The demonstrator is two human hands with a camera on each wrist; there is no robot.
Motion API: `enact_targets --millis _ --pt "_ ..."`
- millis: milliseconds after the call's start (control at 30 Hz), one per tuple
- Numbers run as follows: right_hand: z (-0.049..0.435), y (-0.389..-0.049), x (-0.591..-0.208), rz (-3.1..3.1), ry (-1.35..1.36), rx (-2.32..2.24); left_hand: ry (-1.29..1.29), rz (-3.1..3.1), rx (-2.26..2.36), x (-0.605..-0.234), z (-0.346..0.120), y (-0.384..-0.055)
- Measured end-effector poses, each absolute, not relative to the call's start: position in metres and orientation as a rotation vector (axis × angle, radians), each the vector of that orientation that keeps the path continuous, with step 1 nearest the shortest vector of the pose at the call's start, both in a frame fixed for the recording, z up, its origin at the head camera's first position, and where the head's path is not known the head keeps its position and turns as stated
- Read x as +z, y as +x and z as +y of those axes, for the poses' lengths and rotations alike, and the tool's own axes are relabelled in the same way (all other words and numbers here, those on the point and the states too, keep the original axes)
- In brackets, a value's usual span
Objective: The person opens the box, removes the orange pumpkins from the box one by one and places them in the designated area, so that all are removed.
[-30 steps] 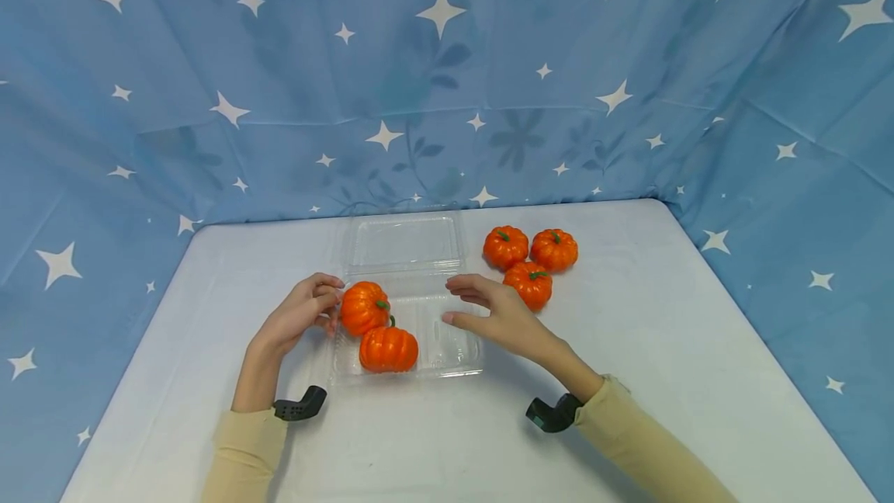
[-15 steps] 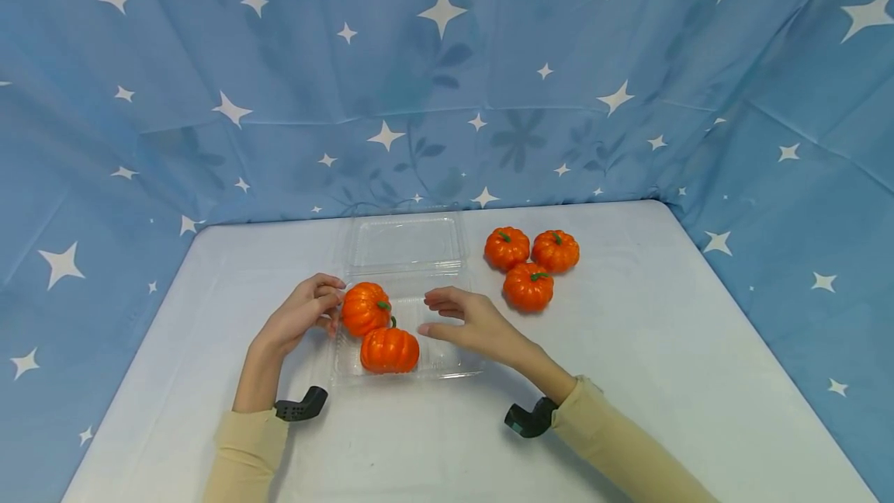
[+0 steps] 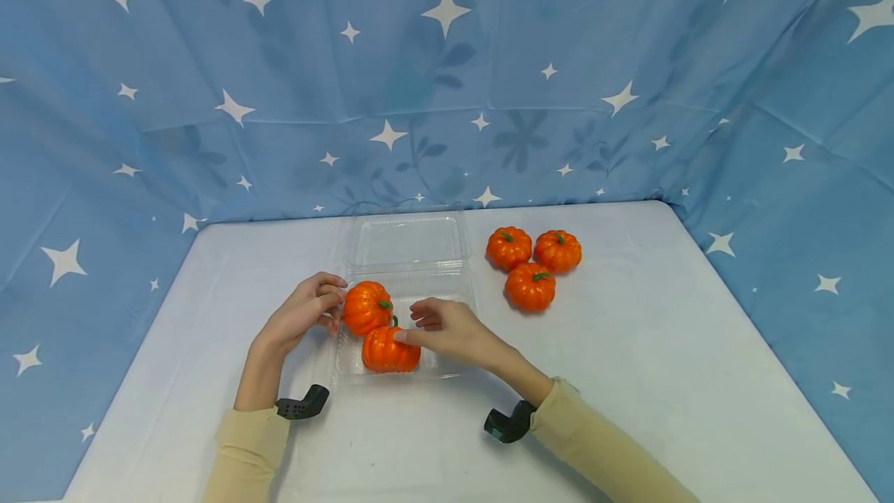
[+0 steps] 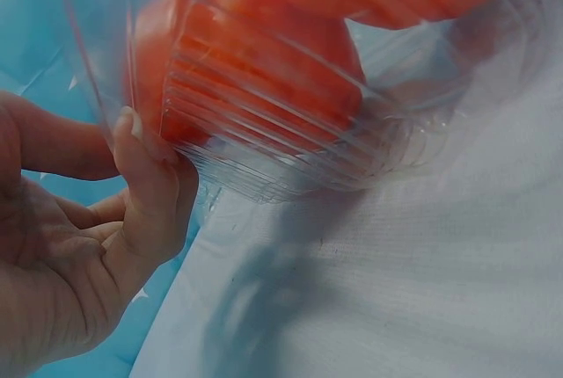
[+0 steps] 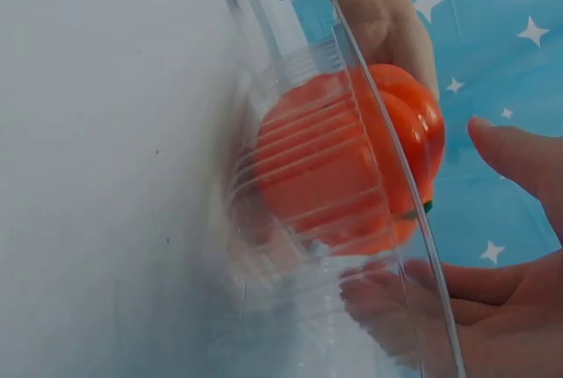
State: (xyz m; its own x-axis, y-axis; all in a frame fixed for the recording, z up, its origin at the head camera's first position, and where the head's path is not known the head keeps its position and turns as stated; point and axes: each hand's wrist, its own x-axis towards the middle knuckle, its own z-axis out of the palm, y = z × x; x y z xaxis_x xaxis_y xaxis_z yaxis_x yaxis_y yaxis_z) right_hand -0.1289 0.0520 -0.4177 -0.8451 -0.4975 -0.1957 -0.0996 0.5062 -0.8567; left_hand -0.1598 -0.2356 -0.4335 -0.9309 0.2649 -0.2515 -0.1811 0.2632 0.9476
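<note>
A clear plastic clamshell container [image 3: 441,286] lies with its lid [image 3: 410,243] folded back. Inside its left part sit two orange toy pumpkins with green stems: a rear pumpkin [image 3: 366,307] and a front pumpkin [image 3: 387,355]. At the left rim, my left hand [image 3: 296,315] pinches the container wall between thumb and finger, as the left wrist view shows. My right hand [image 3: 450,330] hovers over the container, its thumb above the front pumpkin and its fingers spread. In the right wrist view, a gap shows between that thumb [image 5: 506,154] and the pumpkin [image 5: 325,158].
Several pieces of decor back the scene: a blue curtain [image 3: 314,60] with white stars rises behind the white table [image 3: 649,355]. Three more toy pumpkins cluster right of the container: one at the left [image 3: 508,248], another at the right [image 3: 558,251], the third in front [image 3: 530,288].
My right hand has moved left across the container, from its right side to the front pumpkin. The left hand stays at the left rim, and the pumpkins have not moved.
</note>
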Motion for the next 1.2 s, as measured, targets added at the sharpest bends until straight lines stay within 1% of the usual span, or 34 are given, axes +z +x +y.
enact_targets --millis 633,933,1200 --pt "0.04 -0.127 -0.423 2.292 -0.535 -1.153 0.072 2.173 1.715 -0.434 -0.235 -0.163" --pt "0.035 -0.126 -0.43 2.224 -0.515 -1.167 0.068 2.178 1.698 -0.435 -0.237 -0.157" --pt "0.037 -0.128 -0.427 2.263 -0.53 -1.186 0.07 2.171 1.713 -0.433 -0.235 -0.159"
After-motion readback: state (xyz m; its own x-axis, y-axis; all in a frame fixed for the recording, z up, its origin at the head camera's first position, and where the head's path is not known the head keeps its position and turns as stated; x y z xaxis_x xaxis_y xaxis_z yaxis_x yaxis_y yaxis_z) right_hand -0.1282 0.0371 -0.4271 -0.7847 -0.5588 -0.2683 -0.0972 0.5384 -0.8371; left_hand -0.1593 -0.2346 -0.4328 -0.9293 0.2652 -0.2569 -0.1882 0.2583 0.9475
